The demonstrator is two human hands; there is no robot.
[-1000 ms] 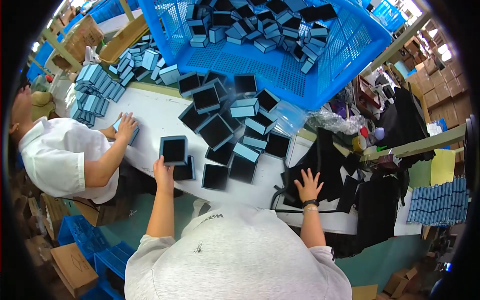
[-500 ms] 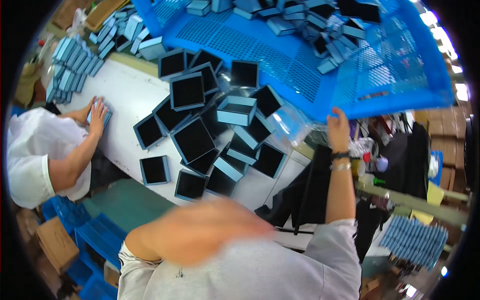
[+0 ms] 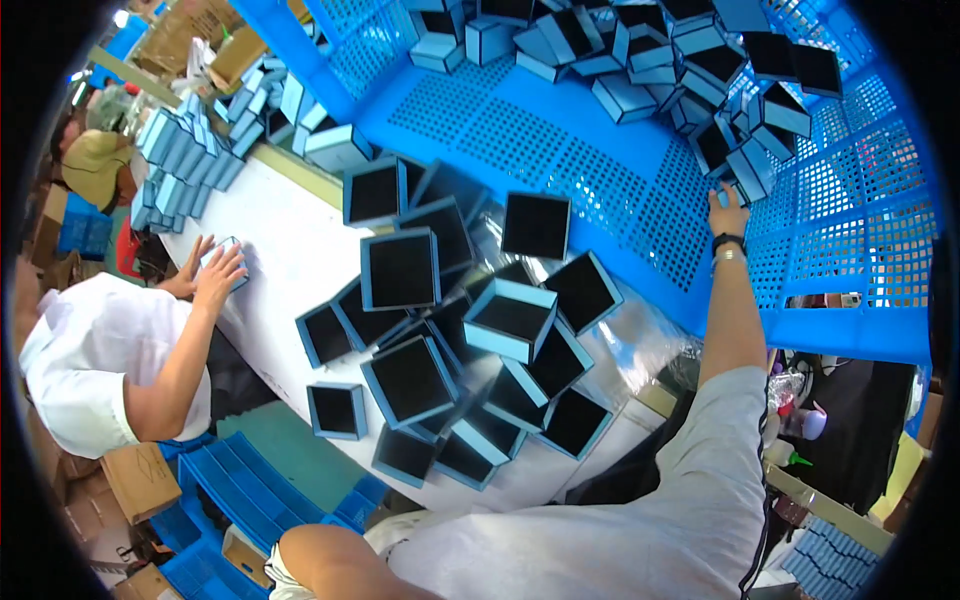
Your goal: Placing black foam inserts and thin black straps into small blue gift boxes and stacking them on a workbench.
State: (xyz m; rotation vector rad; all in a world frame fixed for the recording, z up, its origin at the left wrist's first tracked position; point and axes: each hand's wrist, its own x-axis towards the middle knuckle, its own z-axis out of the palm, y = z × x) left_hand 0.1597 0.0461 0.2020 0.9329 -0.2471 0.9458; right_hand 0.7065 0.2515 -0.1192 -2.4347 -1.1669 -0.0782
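Box (image 3: 750, 168) just ahead of my right hand (image 3: 728, 212), pale blue, at the near edge of the pile (image 3: 622, 98) in the crate (image 3: 560, 130). That hand reaches in over the crate's near side, fingers forward at the box; whether they pinch it or only touch it, I cannot tell. My left hand is out of view, with just part of its arm (image 3: 335, 562) showing, so I cannot tell its state. I judge the box light and fairly stiff, like card, with smooth faces that may slip and corners that could dent. I would take hold across two opposite walls, pressing gently. Left of my right hand, more boxes (image 3: 400, 270) are heaped on the counter (image 3: 270, 280), mostly black insides up.
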